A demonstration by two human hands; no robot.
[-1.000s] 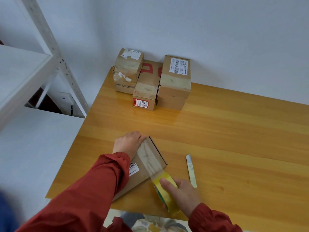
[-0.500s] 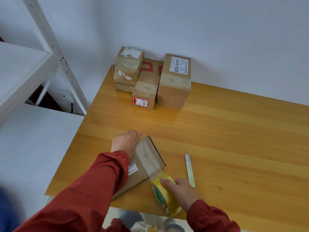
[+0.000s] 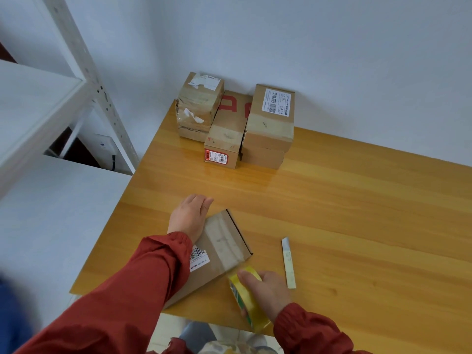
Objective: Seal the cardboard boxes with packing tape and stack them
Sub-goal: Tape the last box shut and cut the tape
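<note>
The box (image 3: 224, 249) lies flat on the desk (image 3: 357, 226), pinned at its far-left corner under the flat, open-palmed left grip (image 3: 189, 221). The right grip (image 3: 268, 290) clasps the tape roll (image 3: 245, 302) just off the box's near edge — in line with the strip across the top.

Yellow tape roll (image 3: 241, 298) beside cardboard box (image 3: 222, 247)

a wooden table (image 3: 357, 213) meets plain white walls (image 3: 306, 47), white metal shelving (image 3: 38, 103) alongside.
</note>
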